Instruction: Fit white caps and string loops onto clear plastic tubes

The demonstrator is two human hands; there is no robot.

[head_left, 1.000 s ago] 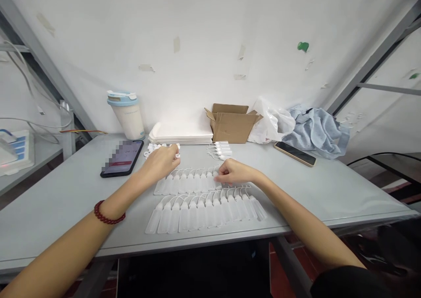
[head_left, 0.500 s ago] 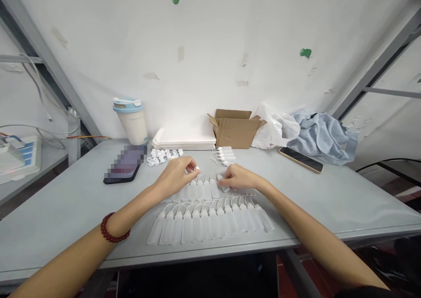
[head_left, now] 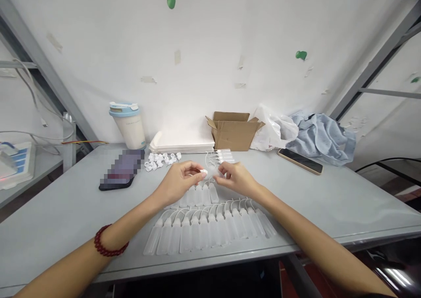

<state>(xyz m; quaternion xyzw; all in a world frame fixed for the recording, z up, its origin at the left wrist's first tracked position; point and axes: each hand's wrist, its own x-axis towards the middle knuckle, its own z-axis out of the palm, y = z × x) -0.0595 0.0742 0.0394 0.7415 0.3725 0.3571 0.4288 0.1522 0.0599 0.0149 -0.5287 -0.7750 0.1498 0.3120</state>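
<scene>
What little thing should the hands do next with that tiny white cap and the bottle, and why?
Probably bring the white cap, pinched in the left hand, onto the tip of the small bottle that the right hand holds. Both are lifted above the rows of bottles and are almost touching, with the cap facing the bottle, so joining them looks like the closest step.
</scene>
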